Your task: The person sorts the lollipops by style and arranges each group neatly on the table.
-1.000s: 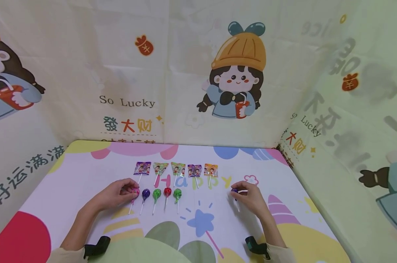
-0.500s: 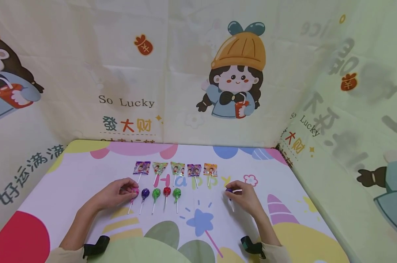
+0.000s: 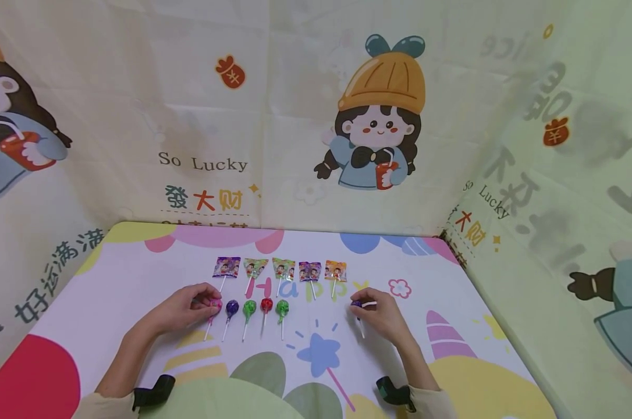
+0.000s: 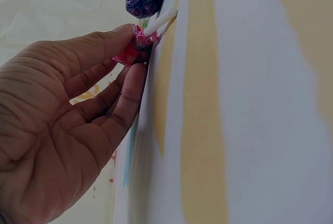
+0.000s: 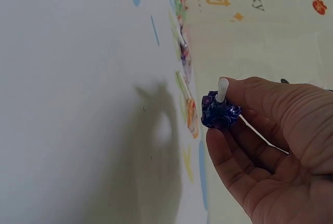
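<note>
My left hand [image 3: 187, 307] pinches a pink-wrapped lollipop [image 4: 131, 53] between thumb and fingertips, at the left end of the near row. To its right lie a purple lollipop [image 3: 232, 308], a green lollipop [image 3: 249, 309], a red lollipop [image 3: 266, 305] and another green lollipop [image 3: 282, 309], sticks towards me. My right hand [image 3: 383, 314] holds another purple lollipop [image 5: 219, 113] by its round head, to the right of that row. In the right wrist view this lollipop appears raised off the table, with the hand's shadow beside it.
Behind the near row lies a second row of flat-bagged lollipops, from a purple bag [image 3: 226, 267] at left to an orange bag [image 3: 336, 270] at right. The patterned table [image 3: 316, 401] backs onto a printed curtain [image 3: 295, 116], with another printed sheet on the right.
My right hand has moved left with the purple lollipop, closer to the near row. My left hand stays on the pink lollipop, and both rows lie as before.
</note>
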Demonstrator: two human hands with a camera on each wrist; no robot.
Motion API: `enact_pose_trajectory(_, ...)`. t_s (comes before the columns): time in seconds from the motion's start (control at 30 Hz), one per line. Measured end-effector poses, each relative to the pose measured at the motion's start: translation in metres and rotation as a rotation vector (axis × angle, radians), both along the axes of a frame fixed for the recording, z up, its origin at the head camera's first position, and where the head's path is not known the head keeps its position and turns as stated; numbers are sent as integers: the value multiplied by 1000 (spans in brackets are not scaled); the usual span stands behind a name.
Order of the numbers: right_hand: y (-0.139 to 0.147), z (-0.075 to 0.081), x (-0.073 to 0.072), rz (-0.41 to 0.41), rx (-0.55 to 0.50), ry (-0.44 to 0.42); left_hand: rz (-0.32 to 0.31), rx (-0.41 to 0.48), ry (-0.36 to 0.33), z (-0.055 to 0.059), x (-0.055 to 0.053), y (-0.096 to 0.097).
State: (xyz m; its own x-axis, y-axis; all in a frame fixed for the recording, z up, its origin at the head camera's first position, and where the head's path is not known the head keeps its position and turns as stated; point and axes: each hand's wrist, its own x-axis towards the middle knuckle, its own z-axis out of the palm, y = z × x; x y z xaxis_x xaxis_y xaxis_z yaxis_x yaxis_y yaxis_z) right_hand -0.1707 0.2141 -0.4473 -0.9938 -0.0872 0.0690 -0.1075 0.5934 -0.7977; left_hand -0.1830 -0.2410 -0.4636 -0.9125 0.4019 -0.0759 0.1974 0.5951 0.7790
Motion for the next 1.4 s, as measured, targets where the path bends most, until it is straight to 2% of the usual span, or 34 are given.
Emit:
enact_pose_trajectory(0.2,-7,1,-2,11,13,-21,-12,13,8,1,2,0)
enact_pose_trajectory(0.43,-11,-2,-3,84,-18,12,-4,13,18,3,3,2)
enact_pose_trajectory(0.93,-33,0,-3,125,-9,-17,0,13,5,3,2,2)
enact_pose_trajectory(1.1,-38,0,-3,130,3,-34,19,1,-9,3,1,2)
enact_pose_trajectory(1.4,-48,0,-4,172,14,-30,6,-2,-4,5,3,2)
